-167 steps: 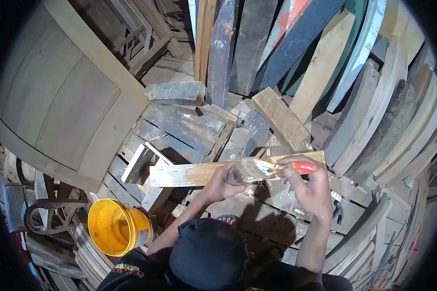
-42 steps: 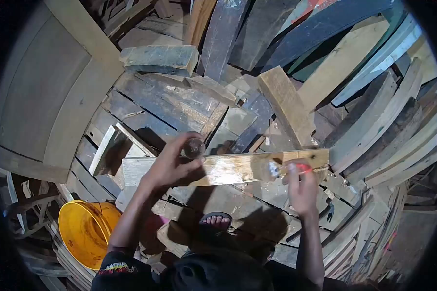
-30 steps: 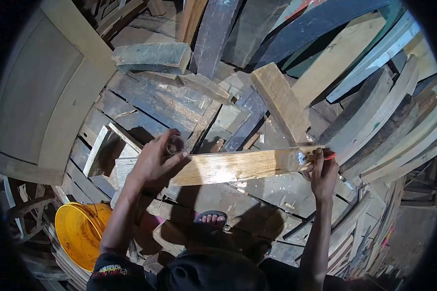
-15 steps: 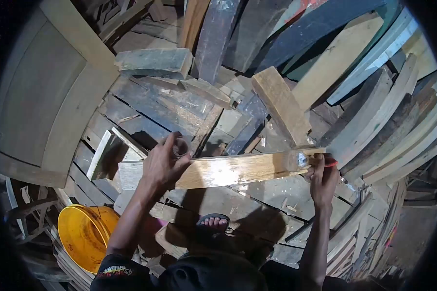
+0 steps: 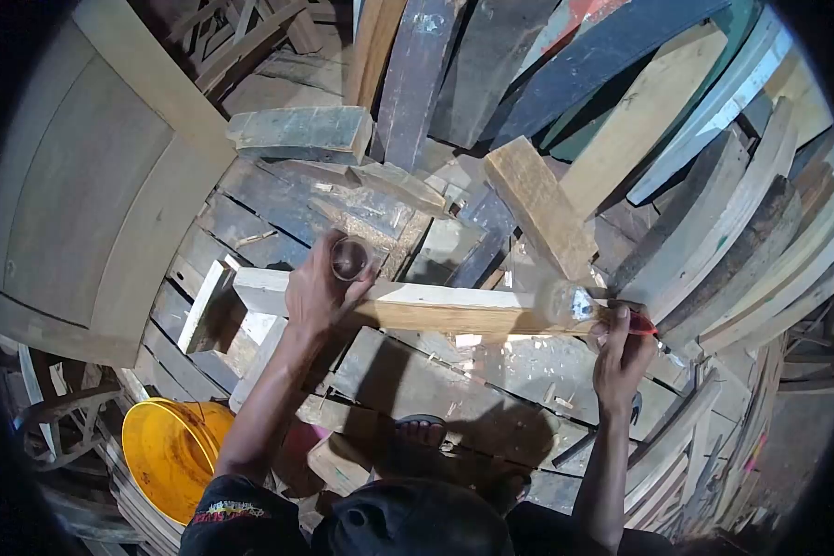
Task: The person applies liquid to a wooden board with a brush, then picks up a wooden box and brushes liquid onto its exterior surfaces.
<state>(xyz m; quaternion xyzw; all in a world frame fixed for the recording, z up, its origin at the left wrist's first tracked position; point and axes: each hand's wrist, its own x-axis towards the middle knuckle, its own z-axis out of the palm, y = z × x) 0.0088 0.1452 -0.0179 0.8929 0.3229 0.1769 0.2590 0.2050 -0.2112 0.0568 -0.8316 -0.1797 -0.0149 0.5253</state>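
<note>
My left hand (image 5: 315,289) is closed around a small clear cup (image 5: 353,259), seen from above over the wooden plank (image 5: 463,310). Whether the cup holds liquid is hard to tell. My right hand (image 5: 621,357) grips a paintbrush (image 5: 579,304) with a red handle, a metal ferrule and pale bristles. Its bristles lie over the right end of the plank; contact cannot be made out. The plank runs crosswise in front of me, with a pale upper face and a yellower, grained face toward me.
A yellow bucket (image 5: 171,454) stands at lower left, below a wooden panel door (image 5: 93,195). A short beam (image 5: 537,204) leans beyond the plank. Long boards (image 5: 644,116) crowd the back and right. Wood shavings and scraps litter the plank floor (image 5: 389,371).
The plank has turned, so a pale upper face shows where the glossy yellow face was. My left hand with the cup has shifted slightly right and up; the brush has moved little.
</note>
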